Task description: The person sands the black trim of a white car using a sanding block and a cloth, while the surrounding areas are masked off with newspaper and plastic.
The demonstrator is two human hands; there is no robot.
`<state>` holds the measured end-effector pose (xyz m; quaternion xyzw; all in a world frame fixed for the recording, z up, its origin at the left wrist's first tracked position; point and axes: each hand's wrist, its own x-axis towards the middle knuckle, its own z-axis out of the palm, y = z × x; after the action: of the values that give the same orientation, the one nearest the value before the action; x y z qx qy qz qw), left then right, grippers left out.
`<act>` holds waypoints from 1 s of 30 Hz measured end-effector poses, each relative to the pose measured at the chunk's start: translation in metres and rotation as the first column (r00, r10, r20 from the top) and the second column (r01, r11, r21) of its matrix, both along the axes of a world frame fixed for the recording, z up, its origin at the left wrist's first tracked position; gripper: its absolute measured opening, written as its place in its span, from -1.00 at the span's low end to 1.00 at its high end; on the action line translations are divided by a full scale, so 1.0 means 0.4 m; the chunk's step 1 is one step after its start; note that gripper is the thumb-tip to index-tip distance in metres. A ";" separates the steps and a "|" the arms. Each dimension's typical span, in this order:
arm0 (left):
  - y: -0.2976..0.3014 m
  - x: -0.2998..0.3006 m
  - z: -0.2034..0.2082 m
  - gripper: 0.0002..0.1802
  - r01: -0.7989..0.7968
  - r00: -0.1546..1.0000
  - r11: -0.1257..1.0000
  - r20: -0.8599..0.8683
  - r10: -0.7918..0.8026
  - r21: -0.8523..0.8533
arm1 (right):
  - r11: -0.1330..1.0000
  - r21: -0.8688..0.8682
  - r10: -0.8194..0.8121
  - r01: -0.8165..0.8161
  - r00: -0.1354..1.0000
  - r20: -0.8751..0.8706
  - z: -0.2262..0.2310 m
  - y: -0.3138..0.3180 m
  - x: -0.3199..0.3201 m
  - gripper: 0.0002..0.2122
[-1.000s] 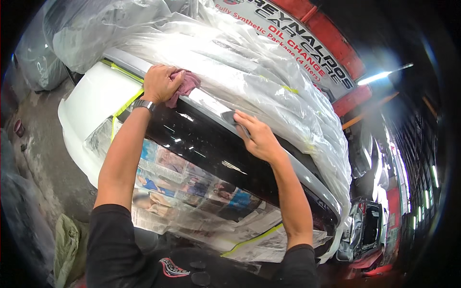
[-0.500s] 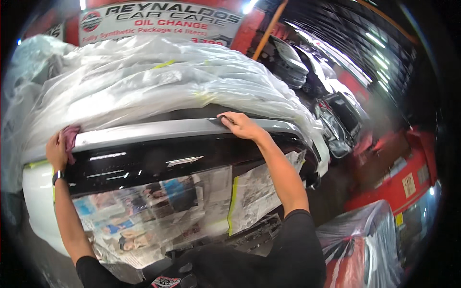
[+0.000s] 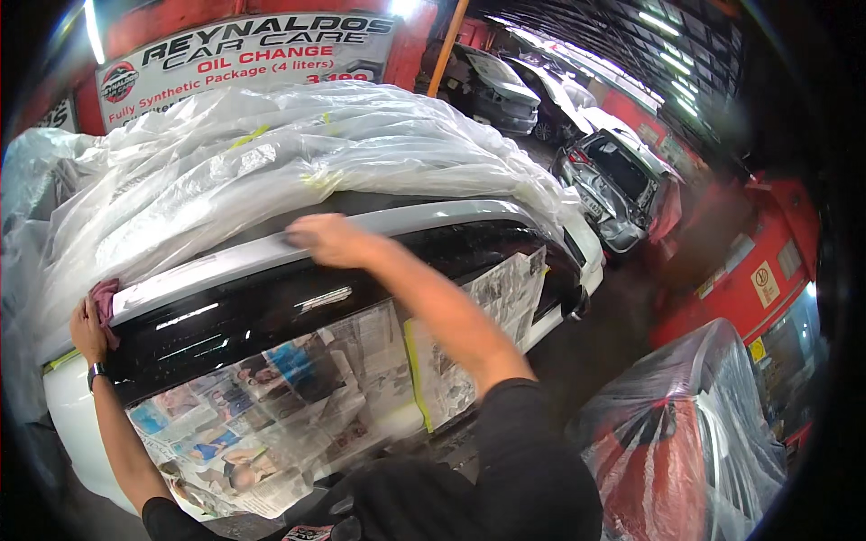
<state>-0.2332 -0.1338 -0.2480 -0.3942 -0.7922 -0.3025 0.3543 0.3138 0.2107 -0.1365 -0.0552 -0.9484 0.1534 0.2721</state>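
My left hand [image 3: 87, 334], with a watch on its wrist, is closed on a maroon cloth [image 3: 105, 304] at the left end of the silver roof rail strip [image 3: 216, 263]. Blurred by motion, my right hand [image 3: 327, 241] is closed and presses on the middle of that strip. A thin dark sheet, like sandpaper, showed under its fingers a moment before; now the hand mostly hides it. Below the strip runs the car's glossy black window band [image 3: 244, 311]. Newspaper [image 3: 271, 388] with yellow-green tape [image 3: 417, 374] covers the car's side beneath.
Crumpled clear plastic sheeting [image 3: 271, 162] covers the car beyond the strip. At the lower right stands a plastic-wrapped red object [image 3: 654, 460]. Several cars, one a dark damaged car [image 3: 622, 185], stand at the far right, near a red wall [image 3: 758, 261].
My right hand has slid left along the silver strip, from its right part to its middle. My left hand stays on the cloth at the left end. The view has turned somewhat to the right.
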 end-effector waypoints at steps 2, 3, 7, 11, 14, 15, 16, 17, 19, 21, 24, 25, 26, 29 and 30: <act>0.027 0.067 0.017 -0.46 0.011 0.984 1.000 0.179 -0.014 0.018 | 0.988 0.041 -0.153 0.150 0.985 0.085 0.018 0.055 0.205 -0.73; 0.042 0.095 0.034 -0.46 0.013 0.964 0.999 0.264 -0.021 0.031 | 0.961 0.190 -0.210 0.201 0.977 0.027 0.019 0.058 0.267 -0.72; 0.005 0.082 0.012 -0.46 -0.027 0.990 0.996 0.137 0.015 0.087 | 0.944 0.310 -0.138 0.112 0.989 0.063 0.016 -0.058 0.098 -0.62; 0.035 0.076 0.035 -0.48 0.019 0.982 0.999 0.188 -0.023 0.026 | 0.984 0.177 0.038 -0.039 0.999 0.012 -0.037 -0.284 -0.350 -0.68; 0.066 0.103 0.071 -0.49 0.036 0.988 0.998 0.150 -0.043 0.051 | 0.961 0.273 -0.057 0.046 0.998 0.032 -0.073 -0.364 -0.527 -0.63; 0.058 0.105 0.069 -0.49 0.036 0.983 0.998 0.176 -0.044 0.051 | 0.970 0.242 -0.004 -0.008 0.999 0.047 -0.061 -0.343 -0.489 -0.64; 0.039 0.104 0.066 -0.48 0.033 0.979 0.998 0.200 -0.041 0.044 | 0.977 0.205 0.053 -0.064 0.997 0.059 -0.053 -0.311 -0.430 -0.65; 0.006 0.099 0.065 -0.47 0.019 0.974 0.999 0.226 -0.027 0.039 | 0.985 0.163 0.047 -0.050 0.999 0.023 -0.036 -0.278 -0.340 -0.65; -0.007 0.129 0.095 -0.46 0.013 0.959 1.000 0.284 -0.007 -0.020 | 0.968 0.226 -0.096 0.106 0.994 -0.055 -0.027 -0.144 -0.098 -0.61; 0.006 0.272 0.175 -0.46 0.171 0.921 0.983 0.342 -0.186 0.072 | 0.889 0.205 -0.430 0.410 0.901 0.060 0.039 -0.077 0.169 -0.71; 0.023 0.368 0.246 -0.50 0.364 0.931 0.929 -0.003 -0.365 -0.058 | 0.822 0.107 -0.557 0.559 0.829 -0.045 0.024 0.061 0.461 -0.68; 0.023 0.373 0.256 -0.53 0.404 0.915 0.908 0.060 -0.400 -0.110 | 0.785 -0.023 -0.619 0.620 0.785 0.026 0.022 0.075 0.519 -0.64; 0.029 0.367 0.254 -0.57 0.437 0.898 0.886 0.132 -0.420 -0.152 | 0.750 -0.036 -0.660 0.661 0.751 0.027 0.025 0.060 0.558 -0.61; 0.108 0.402 0.224 -0.71 0.406 0.896 0.905 0.251 -0.367 -0.129 | 0.673 -0.276 -0.726 0.686 0.685 -0.067 -0.013 0.001 0.689 -0.60; 0.122 0.430 0.228 -0.74 0.404 0.890 0.906 0.281 -0.359 -0.124 | 0.664 -0.346 -0.726 0.663 0.683 -0.082 0.000 -0.058 0.685 -0.60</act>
<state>-0.0612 -0.0851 -0.1568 -0.5311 -0.7613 -0.3415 0.1475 0.5877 0.1876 -0.1363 -0.4368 -0.7863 0.1786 0.3988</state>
